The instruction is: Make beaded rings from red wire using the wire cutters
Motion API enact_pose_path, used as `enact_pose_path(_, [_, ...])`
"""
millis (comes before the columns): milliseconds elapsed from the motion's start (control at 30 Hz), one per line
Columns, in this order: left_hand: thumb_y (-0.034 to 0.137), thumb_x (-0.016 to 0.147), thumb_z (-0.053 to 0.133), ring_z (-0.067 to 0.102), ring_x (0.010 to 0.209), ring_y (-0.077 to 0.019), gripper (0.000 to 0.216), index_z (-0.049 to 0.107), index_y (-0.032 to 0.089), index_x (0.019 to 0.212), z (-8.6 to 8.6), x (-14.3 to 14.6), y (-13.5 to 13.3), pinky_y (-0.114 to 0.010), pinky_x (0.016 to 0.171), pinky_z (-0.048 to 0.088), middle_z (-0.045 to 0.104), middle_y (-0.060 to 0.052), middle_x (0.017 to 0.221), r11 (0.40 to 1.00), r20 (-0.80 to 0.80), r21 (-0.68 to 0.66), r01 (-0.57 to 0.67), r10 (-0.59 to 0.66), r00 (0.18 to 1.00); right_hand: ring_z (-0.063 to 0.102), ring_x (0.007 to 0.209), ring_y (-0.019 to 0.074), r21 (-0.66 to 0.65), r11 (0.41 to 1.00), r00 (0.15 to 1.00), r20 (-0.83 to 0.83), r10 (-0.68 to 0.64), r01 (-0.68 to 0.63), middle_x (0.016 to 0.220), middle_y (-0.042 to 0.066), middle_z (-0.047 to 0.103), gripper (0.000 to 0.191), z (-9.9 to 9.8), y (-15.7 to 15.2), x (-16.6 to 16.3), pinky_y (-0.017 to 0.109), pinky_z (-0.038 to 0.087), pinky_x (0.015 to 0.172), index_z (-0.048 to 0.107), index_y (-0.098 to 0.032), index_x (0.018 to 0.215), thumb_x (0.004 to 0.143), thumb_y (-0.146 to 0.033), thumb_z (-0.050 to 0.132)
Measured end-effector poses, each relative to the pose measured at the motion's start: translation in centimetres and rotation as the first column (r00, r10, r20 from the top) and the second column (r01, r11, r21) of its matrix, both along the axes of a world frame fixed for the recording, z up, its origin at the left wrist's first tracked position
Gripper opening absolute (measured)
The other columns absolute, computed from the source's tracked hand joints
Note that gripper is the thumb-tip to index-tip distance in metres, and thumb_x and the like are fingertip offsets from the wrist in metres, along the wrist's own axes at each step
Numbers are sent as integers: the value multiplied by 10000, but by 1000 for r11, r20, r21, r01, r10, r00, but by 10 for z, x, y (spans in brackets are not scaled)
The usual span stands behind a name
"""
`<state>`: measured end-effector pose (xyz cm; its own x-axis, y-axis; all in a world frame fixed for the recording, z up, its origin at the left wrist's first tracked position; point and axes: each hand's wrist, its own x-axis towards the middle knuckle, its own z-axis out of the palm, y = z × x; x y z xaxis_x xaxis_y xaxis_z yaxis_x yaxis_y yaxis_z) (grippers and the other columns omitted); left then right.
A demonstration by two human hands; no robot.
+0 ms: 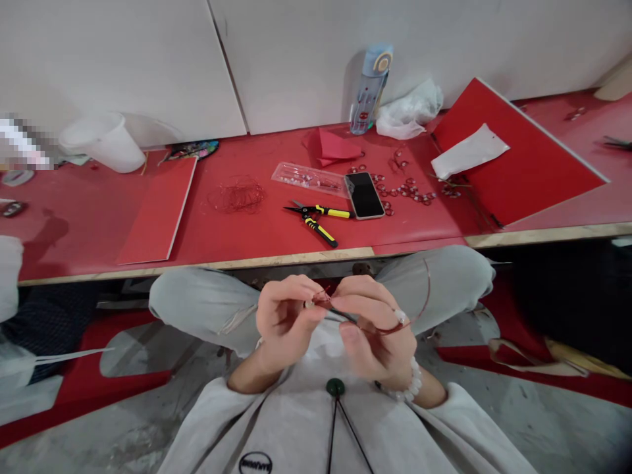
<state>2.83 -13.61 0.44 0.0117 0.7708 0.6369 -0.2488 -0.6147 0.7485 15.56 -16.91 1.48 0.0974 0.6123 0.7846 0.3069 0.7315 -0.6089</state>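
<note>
Above my lap, my left hand (289, 322) and my right hand (378, 322) meet, both closed in a pinch. A thin red cord (428, 289) runs between the fingertips, and its loose end loops up past my right hand. Close to my left fingertips is a small pale piece (309, 304), perhaps a bead; it is too small to be sure. A thin dark length (342, 316) lies between the hands, partly hidden by my right fingers. Beyond them on the table are yellow-and-black pliers (316, 220), their handles spread, and a loose coil of red cord (237, 196).
The red table (247, 247) holds a phone (365, 195), a clear bead tray (303, 179), several small beaded loops (409, 189), folded red paper (330, 148) and a bottle (369, 92). Red boards (160, 217) stand at both sides; a white bin (111, 145) is behind left.
</note>
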Motion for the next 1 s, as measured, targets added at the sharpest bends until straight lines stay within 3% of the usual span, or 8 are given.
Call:
enact_pose_path(67, [412, 904, 781, 663, 614, -109, 199, 672, 246, 886, 5, -2, -2, -175, 479, 527, 708, 0, 759, 981, 13, -144, 133, -133, 991, 668, 713, 226, -28, 1000, 1000, -25, -3, 2, 858, 63, 693, 293, -2, -1, 0, 379, 563, 600, 666, -258, 1172, 924, -182, 530])
enact_pose_path(167, [441, 876, 800, 559, 461, -64, 261, 692, 225, 778, 12, -6, -3, -132, 341, 383, 689, 8, 699, 902, 32, -290, 320, -325, 945, 680, 736, 229, -53, 998, 998, -67, 12, -16, 880, 65, 702, 261, -5, -2, 1, 390, 567, 619, 672, -265, 1158, 950, -210, 524])
enact_pose_path(267, [432, 881, 792, 446, 343, -25, 235, 725, 234, 775, 14, -8, -3, -144, 294, 338, 683, 31, 661, 855, 53, -327, 402, -408, 912, 667, 725, 213, -83, 994, 992, -108, 59, -68, 857, 60, 703, 234, -5, -3, 3, 376, 569, 624, 693, -252, 1135, 979, -223, 520])
enact_pose_path(433, [470, 900, 751, 536, 375, -74, 320, 701, 225, 699, 7, -11, -2, -198, 390, 483, 635, 34, 541, 971, -150, -149, 189, -212, 966, 637, 665, 186, -144, 968, 972, -148, 184, -206, 785, 49, 723, 255, 3, -3, 6, 336, 556, 593, 717, -231, 1140, 1010, -199, 499])
enact_pose_path(500, [462, 917, 731, 567, 398, -95, 298, 691, 238, 724, 5, -12, -2, -220, 418, 514, 640, 31, 542, 989, -190, -63, 132, -142, 972, 652, 663, 187, -146, 956, 958, -175, 228, -254, 767, 45, 724, 275, 4, -5, 9, 336, 560, 597, 722, -233, 1159, 1018, -188, 491])
enact_pose_path(767, [382, 918, 741, 685, 565, -138, 205, 673, 208, 834, 10, -10, -2, -208, 464, 515, 688, 2, 630, 981, -204, 91, 170, -149, 968, 628, 658, 198, -239, 839, 839, -394, 377, -489, 731, 43, 669, 286, -2, -14, 17, 356, 527, 596, 763, -249, 1164, 1031, -197, 516])
enact_pose_path(933, [318, 936, 731, 681, 595, -127, 160, 708, 172, 875, 7, -9, 0, -195, 494, 525, 704, -16, 673, 975, -160, 124, 184, -163, 974, 484, 555, 138, -162, 822, 777, -464, 425, -546, 606, -19, 516, 235, 0, -14, 15, 288, 442, 534, 770, -199, 1032, 1038, -254, 542])
enact_pose_path(1000, [332, 931, 733, 665, 571, -123, 165, 724, 171, 898, 5, -10, 0, -199, 471, 517, 703, -22, 682, 977, -146, 120, 179, -161, 976, 476, 541, 137, -186, 833, 818, -385, 427, -522, 605, -25, 492, 265, -1, -16, 16, 288, 435, 526, 733, -210, 999, 1058, -306, 493])
